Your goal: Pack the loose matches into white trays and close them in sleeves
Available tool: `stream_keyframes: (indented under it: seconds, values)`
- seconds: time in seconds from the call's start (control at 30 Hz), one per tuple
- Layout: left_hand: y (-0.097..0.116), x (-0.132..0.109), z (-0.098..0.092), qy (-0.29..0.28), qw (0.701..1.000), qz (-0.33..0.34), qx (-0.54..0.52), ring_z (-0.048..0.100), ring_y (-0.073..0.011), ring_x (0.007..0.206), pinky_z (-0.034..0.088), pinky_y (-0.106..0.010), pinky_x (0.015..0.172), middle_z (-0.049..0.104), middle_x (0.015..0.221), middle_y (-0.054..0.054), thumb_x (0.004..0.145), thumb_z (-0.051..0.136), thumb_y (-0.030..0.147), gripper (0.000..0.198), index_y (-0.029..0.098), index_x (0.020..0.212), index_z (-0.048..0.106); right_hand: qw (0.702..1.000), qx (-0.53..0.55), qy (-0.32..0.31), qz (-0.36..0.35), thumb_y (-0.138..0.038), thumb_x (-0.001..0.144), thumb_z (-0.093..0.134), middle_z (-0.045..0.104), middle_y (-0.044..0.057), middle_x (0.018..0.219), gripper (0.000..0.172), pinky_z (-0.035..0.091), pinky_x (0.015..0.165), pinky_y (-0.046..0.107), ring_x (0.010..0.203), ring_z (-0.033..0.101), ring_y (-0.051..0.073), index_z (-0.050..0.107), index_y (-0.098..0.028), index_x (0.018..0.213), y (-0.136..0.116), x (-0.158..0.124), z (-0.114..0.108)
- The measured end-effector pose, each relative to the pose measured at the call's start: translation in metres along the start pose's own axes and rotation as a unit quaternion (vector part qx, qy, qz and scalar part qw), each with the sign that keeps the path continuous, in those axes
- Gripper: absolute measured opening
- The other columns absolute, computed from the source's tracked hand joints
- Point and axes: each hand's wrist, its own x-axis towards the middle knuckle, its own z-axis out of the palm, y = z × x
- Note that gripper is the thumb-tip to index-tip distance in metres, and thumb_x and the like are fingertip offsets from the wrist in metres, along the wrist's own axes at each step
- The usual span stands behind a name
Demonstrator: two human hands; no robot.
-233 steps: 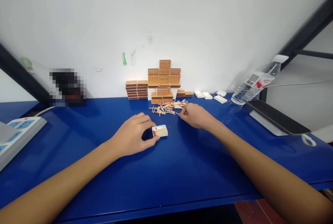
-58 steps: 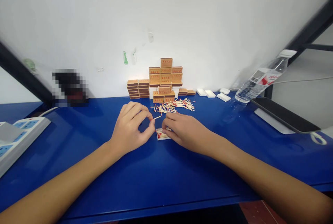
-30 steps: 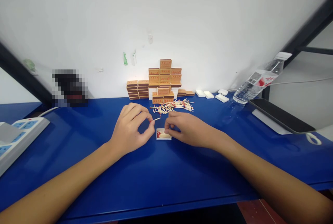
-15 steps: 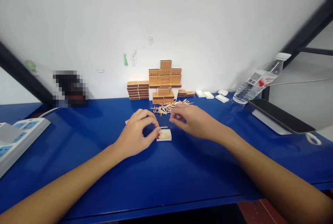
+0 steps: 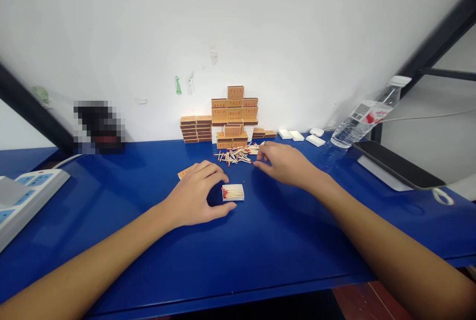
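A small white match tray (image 5: 233,192) with red-tipped matches in it lies on the blue table (image 5: 260,240). My left hand (image 5: 195,195) cups the tray's left end, with the thumb at its front corner and the fingers behind it. Farther back, my right hand (image 5: 284,162) rests its fingertips, drawn together, on the near right edge of a loose match pile (image 5: 236,154). Whether a match is pinched between them is hidden. An orange matchbox sleeve (image 5: 185,172) lies flat behind my left hand.
Stacked orange matchboxes (image 5: 234,116) stand against the white wall, with white empty trays (image 5: 296,136) to their right. A water bottle (image 5: 366,117) and a dark phone (image 5: 396,165) sit at the right, and a power strip (image 5: 26,196) at the left edge.
My right hand has left the tray and reached back to the match pile. My left hand put its match down and closed around the tray's left end. The orange sleeve now shows behind it.
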Motion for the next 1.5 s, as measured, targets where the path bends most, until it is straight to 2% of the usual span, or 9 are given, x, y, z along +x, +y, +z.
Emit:
stream_keyframes:
  seconds: [0.07,0.27,0.47,0.6,0.67,0.77,1.13,1.37,1.5]
  values:
    - [0.000,0.000,0.000,-0.010,1.000,-0.001,0.010,0.062,-0.0267,0.104,0.047,-0.044,0.087,0.069,0.111,-0.006,0.082,0.079,0.050,0.042,0.021,0.110,0.067,1.000,0.005,-0.024,0.005,-0.031,0.096,0.067,0.072,0.010,0.101,0.013,0.040,0.068,0.031,0.084,0.064,0.021,0.068,-0.018,0.093,0.004,0.002,0.005]
    - [0.001,0.000,-0.002,-0.025,1.000,0.005,0.005,0.061,-0.0248,0.101,0.047,-0.042,0.087,0.069,0.108,-0.005,0.088,0.072,0.042,0.026,0.021,0.103,0.068,0.994,0.059,-0.088,0.008,-0.026,0.100,0.060,0.073,0.009,0.090,0.016,0.041,0.069,0.031,0.081,0.065,0.022,0.067,-0.019,0.087,0.010,0.006,0.010]
    - [0.002,0.001,-0.004,-0.021,1.000,-0.002,0.017,0.062,-0.0261,0.101,0.047,-0.043,0.086,0.069,0.106,-0.006,0.085,0.074,0.043,0.031,0.020,0.104,0.066,0.975,0.192,-0.041,-0.107,-0.027,0.103,0.056,0.069,0.006,0.091,0.016,0.043,0.072,0.031,0.081,0.060,0.019,0.061,-0.020,0.090,-0.017,-0.005,-0.002]
    - [0.001,0.001,-0.003,-0.031,0.999,-0.006,0.023,0.061,-0.0266,0.099,0.047,-0.044,0.086,0.068,0.104,-0.006,0.086,0.073,0.044,0.029,0.020,0.101,0.067,0.956,0.224,-0.086,-0.171,-0.023,0.102,0.058,0.066,0.005,0.095,0.011,0.043,0.073,0.029,0.082,0.058,0.017,0.064,-0.019,0.093,-0.044,-0.018,-0.003]
    - [0.000,0.001,-0.002,-0.035,0.999,-0.004,0.020,0.061,-0.0260,0.097,0.047,-0.043,0.086,0.068,0.104,-0.006,0.088,0.071,0.044,0.026,0.020,0.098,0.067,0.955,0.214,-0.095,-0.182,-0.020,0.102,0.058,0.065,0.005,0.099,0.011,0.043,0.074,0.029,0.083,0.058,0.016,0.065,-0.018,0.094,-0.051,-0.021,0.000]
    - [-0.001,0.000,-0.001,-0.036,0.999,0.005,0.014,0.061,-0.0255,0.097,0.047,-0.043,0.086,0.067,0.103,-0.006,0.088,0.071,0.042,0.024,0.020,0.096,0.067,0.957,0.214,-0.066,-0.185,-0.017,0.101,0.059,0.062,0.005,0.099,0.009,0.042,0.073,0.029,0.081,0.057,0.015,0.066,-0.018,0.096,-0.053,-0.020,0.004]
    - [0.000,0.002,0.000,-0.018,0.999,0.033,0.010,0.061,-0.0238,0.091,0.047,-0.041,0.081,0.066,0.096,-0.006,0.091,0.069,0.041,0.023,0.019,0.094,0.065,0.957,0.190,-0.037,-0.217,-0.021,0.103,0.059,0.062,0.005,0.100,0.009,0.044,0.070,0.027,0.077,0.058,0.014,0.064,-0.016,0.097,-0.058,-0.021,0.012]
    - [0.000,0.001,-0.001,-0.020,1.000,0.014,0.012,0.061,-0.0244,0.095,0.048,-0.042,0.085,0.067,0.102,-0.006,0.089,0.072,0.041,0.024,0.019,0.097,0.066,0.965,0.164,-0.027,-0.204,-0.021,0.101,0.059,0.065,0.005,0.097,0.011,0.042,0.072,0.030,0.080,0.059,0.016,0.065,-0.018,0.093,-0.049,-0.018,0.003]
    - [-0.001,0.000,0.001,-0.025,0.999,0.016,0.014,0.061,-0.0241,0.097,0.048,-0.042,0.087,0.068,0.104,-0.005,0.089,0.072,0.042,0.024,0.020,0.098,0.067,0.986,0.130,0.065,-0.078,-0.023,0.100,0.057,0.066,0.005,0.086,0.017,0.040,0.070,0.032,0.076,0.057,0.018,0.064,-0.019,0.085,-0.022,-0.004,0.004]
